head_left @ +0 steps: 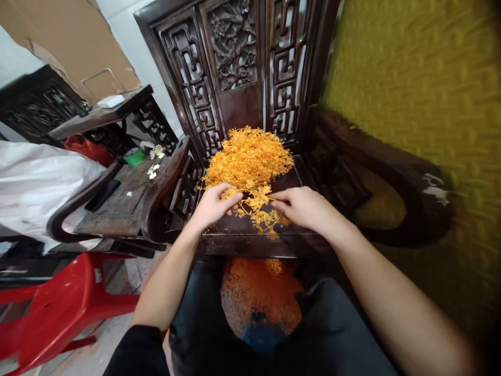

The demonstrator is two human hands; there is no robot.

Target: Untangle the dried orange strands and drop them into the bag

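Observation:
A heap of orange, finely branched plastic-looking sprigs [250, 156] rests on the seat of a dark carved wooden chair. In front of the heap, a cluster of orange sprigs [256, 203] spans the space between my hands. My left hand [217, 203] has its thumb and fingers closed on the left side of this cluster. From the right, my right hand [299, 207] pinches the cluster's thin end between thumb and forefinger. Some sprigs hang from the cluster over the seat.
The carved chair back [242, 107] rises behind the heap, with a curved armrest [422, 193] at right. At left are a second wooden chair [113, 209], a green tape roll [134, 156] and a red plastic stool [58, 308]. More orange pieces [258, 287] lie below, between my legs.

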